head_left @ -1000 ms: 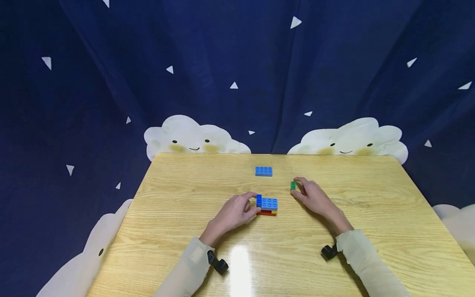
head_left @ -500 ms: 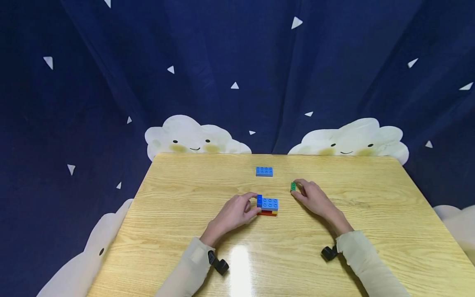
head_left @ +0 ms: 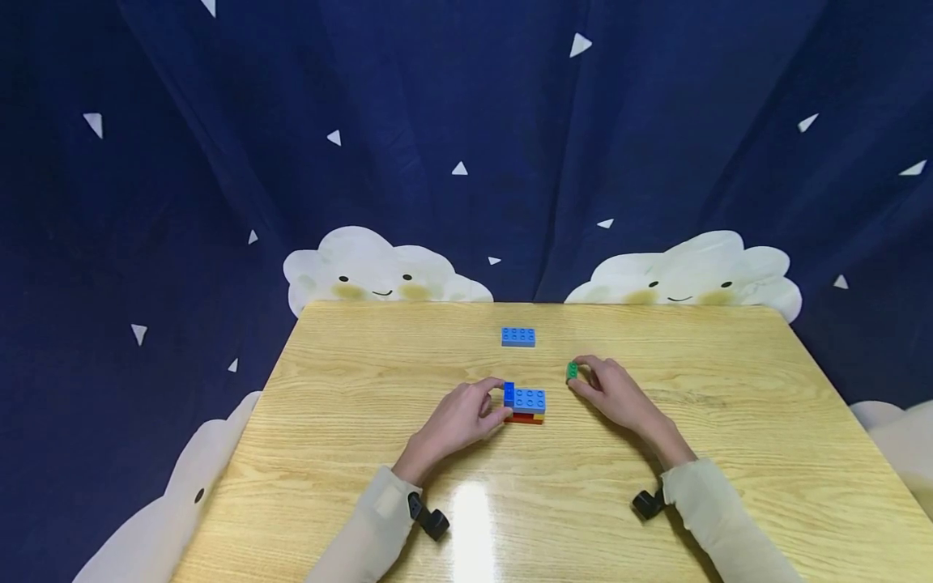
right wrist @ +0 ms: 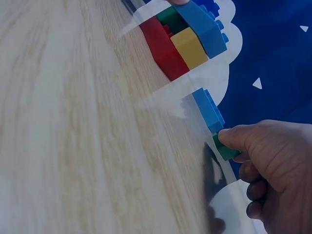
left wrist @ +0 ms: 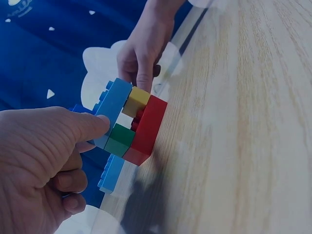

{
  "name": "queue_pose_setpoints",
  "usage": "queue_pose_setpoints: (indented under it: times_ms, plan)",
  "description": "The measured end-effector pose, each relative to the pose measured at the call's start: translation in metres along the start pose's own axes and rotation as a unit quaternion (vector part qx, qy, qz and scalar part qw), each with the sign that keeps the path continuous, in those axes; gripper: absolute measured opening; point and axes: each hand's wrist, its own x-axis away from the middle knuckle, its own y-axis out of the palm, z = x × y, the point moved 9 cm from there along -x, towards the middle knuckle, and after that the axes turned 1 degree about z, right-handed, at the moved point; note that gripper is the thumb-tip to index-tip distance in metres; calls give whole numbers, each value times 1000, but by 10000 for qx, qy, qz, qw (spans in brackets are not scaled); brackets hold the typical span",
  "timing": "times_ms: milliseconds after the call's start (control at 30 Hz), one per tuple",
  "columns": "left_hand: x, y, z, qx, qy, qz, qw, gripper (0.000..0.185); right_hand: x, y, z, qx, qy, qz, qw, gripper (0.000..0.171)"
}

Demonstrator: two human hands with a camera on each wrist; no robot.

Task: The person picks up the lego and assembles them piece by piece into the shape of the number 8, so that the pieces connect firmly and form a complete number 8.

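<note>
My left hand point(head_left: 457, 421) pinches the left end of a small stack of toy bricks, thumb on the near side and index finger behind. The stack has a red brick point(left wrist: 148, 126) at the bottom, a green brick point(left wrist: 119, 139) and a yellow brick point(left wrist: 136, 101) with a gap between them, and a light blue brick point(head_left: 529, 401) bridging both. A dark blue brick point(head_left: 509, 393) stands on top at the left end. To the right and farther back, my right hand point(head_left: 615, 393) pinches a small green brick point(head_left: 572, 372) between thumb and index finger.
A loose light blue brick point(head_left: 518, 337) lies behind the stack, towards the far edge of the wooden table point(head_left: 364, 348). Behind that edge hangs a dark blue curtain point(head_left: 408, 121) with white triangles and clouds.
My right hand has shifted slightly left and towards me with the green brick, which now leans a little. The left hand and the stack stay in place.
</note>
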Motion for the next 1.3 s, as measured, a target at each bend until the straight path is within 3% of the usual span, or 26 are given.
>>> queue_pose_setpoints:
  times_ms: [1300]
  plan:
    - [0, -1, 1, -16, -5, 24, 10000, 44, 19, -13, -65, -154, -132, -235, 9995, 40]
